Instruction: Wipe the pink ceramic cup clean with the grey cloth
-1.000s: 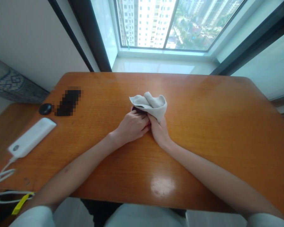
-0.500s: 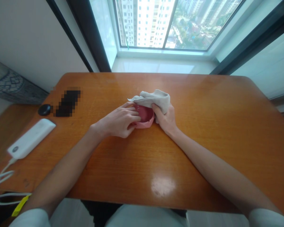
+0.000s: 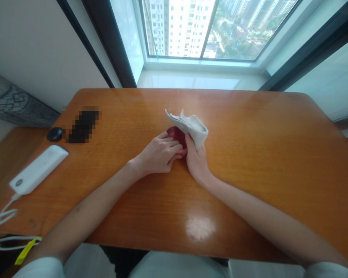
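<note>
At the middle of the table, a small pink-red bowl (image 3: 176,134) sits between both hands, its near part covered by fingers. My left hand (image 3: 161,153) grips the bowl's left and near side, with the fingers curled over it. A pale grey-white cloth (image 3: 195,129) is folded in my right hand (image 3: 196,162), which pinches it with the thumb in front. The cloth drapes up and over the bowl's far right side. Where the right fingers lie behind the cloth is hidden.
On the left of the wooden table (image 3: 263,154) lie a long white device (image 3: 39,170) with a white cable (image 3: 5,216), a black rounded object (image 3: 55,134) and a pixelated dark item (image 3: 84,126). A yellow tag (image 3: 26,251) hangs at the near left edge. The window ledge (image 3: 191,80) borders the far side.
My left hand has moved right and the bowl appears turned, its pink rim less visible. The cloth has shifted and stands more upright; my right hand is slightly nearer to me.
</note>
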`<state>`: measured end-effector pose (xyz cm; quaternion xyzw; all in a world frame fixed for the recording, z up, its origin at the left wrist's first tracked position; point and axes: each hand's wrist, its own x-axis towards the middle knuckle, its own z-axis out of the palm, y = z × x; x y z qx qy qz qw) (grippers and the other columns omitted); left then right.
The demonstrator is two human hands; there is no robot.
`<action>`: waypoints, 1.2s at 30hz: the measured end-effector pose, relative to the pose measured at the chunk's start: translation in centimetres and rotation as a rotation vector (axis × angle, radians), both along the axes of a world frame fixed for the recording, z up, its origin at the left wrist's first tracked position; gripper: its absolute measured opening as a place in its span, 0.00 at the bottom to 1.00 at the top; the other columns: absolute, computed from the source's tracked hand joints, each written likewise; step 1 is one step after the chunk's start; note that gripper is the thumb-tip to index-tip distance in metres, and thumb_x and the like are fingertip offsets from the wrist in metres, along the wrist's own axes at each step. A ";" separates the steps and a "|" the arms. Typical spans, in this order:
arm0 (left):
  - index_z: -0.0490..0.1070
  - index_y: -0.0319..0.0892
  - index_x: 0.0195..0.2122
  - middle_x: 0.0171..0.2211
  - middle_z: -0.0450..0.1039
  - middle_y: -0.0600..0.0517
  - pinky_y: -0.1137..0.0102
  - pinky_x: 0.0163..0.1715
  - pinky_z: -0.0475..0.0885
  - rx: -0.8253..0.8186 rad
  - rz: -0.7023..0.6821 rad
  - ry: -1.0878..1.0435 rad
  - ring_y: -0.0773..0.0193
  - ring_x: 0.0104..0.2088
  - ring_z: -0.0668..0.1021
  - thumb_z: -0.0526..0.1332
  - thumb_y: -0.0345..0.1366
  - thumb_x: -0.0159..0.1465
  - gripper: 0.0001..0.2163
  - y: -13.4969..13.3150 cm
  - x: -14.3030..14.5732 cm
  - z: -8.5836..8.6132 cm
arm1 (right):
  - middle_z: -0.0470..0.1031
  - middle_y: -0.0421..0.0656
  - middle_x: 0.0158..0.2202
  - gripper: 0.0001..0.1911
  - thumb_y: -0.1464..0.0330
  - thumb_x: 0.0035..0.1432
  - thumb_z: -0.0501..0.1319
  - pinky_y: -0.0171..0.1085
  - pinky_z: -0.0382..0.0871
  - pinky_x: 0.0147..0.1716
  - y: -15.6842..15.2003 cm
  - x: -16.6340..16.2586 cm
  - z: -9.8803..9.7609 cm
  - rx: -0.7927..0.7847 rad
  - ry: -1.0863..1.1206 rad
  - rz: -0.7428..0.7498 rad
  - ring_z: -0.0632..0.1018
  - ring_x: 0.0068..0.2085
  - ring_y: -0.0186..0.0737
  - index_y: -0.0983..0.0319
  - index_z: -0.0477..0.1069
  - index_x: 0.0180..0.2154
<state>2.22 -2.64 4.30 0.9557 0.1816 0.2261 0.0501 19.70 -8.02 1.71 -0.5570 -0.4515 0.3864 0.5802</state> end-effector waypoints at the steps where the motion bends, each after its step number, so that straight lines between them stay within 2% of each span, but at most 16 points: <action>1: 0.77 0.43 0.37 0.39 0.86 0.47 0.57 0.57 0.77 0.011 0.016 -0.008 0.53 0.41 0.85 0.59 0.29 0.77 0.11 -0.1 0.1 -0.2 | 0.88 0.46 0.56 0.24 0.45 0.75 0.62 0.60 0.69 0.77 -0.6 -0.5 -0.1 0.019 -0.004 -0.019 0.81 0.69 0.57 0.53 0.83 0.57; 3: 0.77 0.42 0.38 0.39 0.86 0.46 0.57 0.55 0.78 0.025 0.027 -0.017 0.52 0.41 0.85 0.59 0.30 0.77 0.10 -0.1 0.3 -0.5 | 0.86 0.46 0.60 0.23 0.47 0.76 0.61 0.60 0.69 0.77 -0.6 -0.5 -0.2 0.039 -0.010 -0.023 0.80 0.70 0.55 0.51 0.82 0.59; 7: 0.76 0.42 0.38 0.37 0.84 0.47 0.57 0.51 0.77 0.027 0.035 0.000 0.52 0.38 0.83 0.56 0.35 0.82 0.14 -0.2 0.4 -0.5 | 0.89 0.44 0.49 0.20 0.47 0.71 0.64 0.58 0.78 0.68 3.3 1.9 0.0 -0.020 -0.040 0.067 0.86 0.55 0.56 0.55 0.85 0.47; 9: 0.75 0.42 0.38 0.37 0.83 0.47 0.57 0.51 0.77 0.029 0.051 0.014 0.53 0.38 0.83 0.56 0.35 0.82 0.14 -0.3 0.4 -0.6 | 0.89 0.43 0.46 0.21 0.46 0.68 0.66 0.58 0.78 0.68 4.3 2.5 0.0 -0.075 -0.013 0.081 0.86 0.55 0.57 0.56 0.85 0.45; 10: 0.75 0.42 0.38 0.37 0.83 0.47 0.57 0.52 0.77 0.036 0.060 0.012 0.53 0.38 0.83 0.56 0.35 0.82 0.14 -0.3 0.5 -0.7 | 0.89 0.43 0.47 0.23 0.45 0.69 0.66 0.58 0.77 0.69 4.0 2.4 -0.1 -0.089 0.001 0.069 0.86 0.57 0.58 0.56 0.85 0.47; 12: 0.76 0.41 0.39 0.37 0.84 0.46 0.56 0.52 0.77 0.065 0.063 -0.017 0.52 0.39 0.84 0.57 0.34 0.82 0.13 -0.4 0.6 -1.0 | 0.88 0.46 0.56 0.26 0.45 0.72 0.63 0.59 0.73 0.73 2.0 1.2 -0.4 -0.067 0.006 0.031 0.83 0.64 0.58 0.56 0.85 0.54; 15: 0.77 0.40 0.40 0.39 0.85 0.44 0.57 0.52 0.77 0.112 0.053 -0.061 0.51 0.42 0.86 0.56 0.33 0.81 0.13 -0.4 0.8 -1.3 | 0.82 0.48 0.67 0.27 0.48 0.75 0.62 0.61 0.66 0.79 -1.1 -0.6 -0.7 0.002 -0.005 -0.026 0.78 0.71 0.54 0.52 0.78 0.67; 17: 0.77 0.40 0.40 0.40 0.86 0.43 0.57 0.50 0.77 0.124 0.064 -0.053 0.51 0.42 0.86 0.55 0.33 0.82 0.14 -0.4 0.9 -1.4 | 0.83 0.47 0.65 0.27 0.48 0.76 0.61 0.61 0.67 0.78 -1.0 -0.7 -0.6 -0.005 -0.003 -0.020 0.79 0.69 0.54 0.52 0.79 0.66; 21: 0.76 0.41 0.40 0.37 0.84 0.46 0.58 0.46 0.76 0.092 0.143 0.030 0.53 0.38 0.85 0.55 0.39 0.85 0.16 -0.6 1.3 -1.2 | 0.89 0.45 0.52 0.22 0.48 0.72 0.63 0.58 0.76 0.71 2.6 1.0 0.3 -0.118 0.033 0.046 0.85 0.60 0.57 0.56 0.86 0.51; 23: 0.76 0.41 0.40 0.38 0.84 0.46 0.57 0.47 0.76 0.098 0.183 0.054 0.52 0.39 0.85 0.57 0.37 0.83 0.14 -0.9 1.5 -1.3 | 0.88 0.46 0.56 0.24 0.48 0.72 0.63 0.59 0.73 0.73 2.5 0.9 0.5 -0.131 0.054 0.030 0.84 0.63 0.59 0.56 0.85 0.55; 26: 0.78 0.40 0.41 0.39 0.86 0.43 0.54 0.50 0.77 0.153 0.201 0.074 0.49 0.41 0.86 0.59 0.29 0.77 0.09 -1.1 1.6 -1.5 | 0.82 0.48 0.68 0.28 0.49 0.75 0.62 0.59 0.62 0.81 -0.6 -0.7 0.1 -0.011 0.026 -0.009 0.76 0.74 0.55 0.55 0.79 0.67; 29: 0.79 0.39 0.39 0.39 0.86 0.40 0.53 0.50 0.77 0.188 0.208 0.102 0.47 0.40 0.86 0.60 0.25 0.72 0.08 -1.1 1.8 -1.7 | 0.77 0.50 0.74 0.30 0.49 0.77 0.60 0.60 0.57 0.84 -2.5 -1.7 -0.1 0.051 0.007 -0.007 0.71 0.78 0.52 0.54 0.74 0.72; 31: 0.78 0.39 0.39 0.39 0.86 0.41 0.55 0.47 0.76 0.168 0.231 0.096 0.48 0.40 0.86 0.59 0.26 0.75 0.09 -1.0 2.0 -1.6 | 0.80 0.49 0.71 0.28 0.50 0.76 0.61 0.58 0.61 0.82 -1.1 -1.1 0.0 0.050 0.028 0.005 0.76 0.75 0.53 0.54 0.78 0.67; 34: 0.76 0.41 0.40 0.38 0.84 0.45 0.57 0.45 0.75 0.113 0.260 0.046 0.51 0.39 0.85 0.59 0.33 0.81 0.10 -1.1 2.3 -1.4 | 0.88 0.45 0.59 0.23 0.49 0.71 0.64 0.57 0.71 0.76 2.6 0.8 0.4 -0.029 0.050 0.074 0.84 0.65 0.56 0.56 0.85 0.54; 36: 0.75 0.41 0.40 0.37 0.84 0.46 0.58 0.45 0.75 0.101 0.270 0.031 0.52 0.38 0.85 0.60 0.36 0.83 0.11 -1.2 2.4 -1.4 | 0.90 0.44 0.54 0.23 0.48 0.70 0.64 0.57 0.74 0.73 3.6 1.4 0.5 -0.092 0.058 0.092 0.85 0.62 0.57 0.56 0.86 0.52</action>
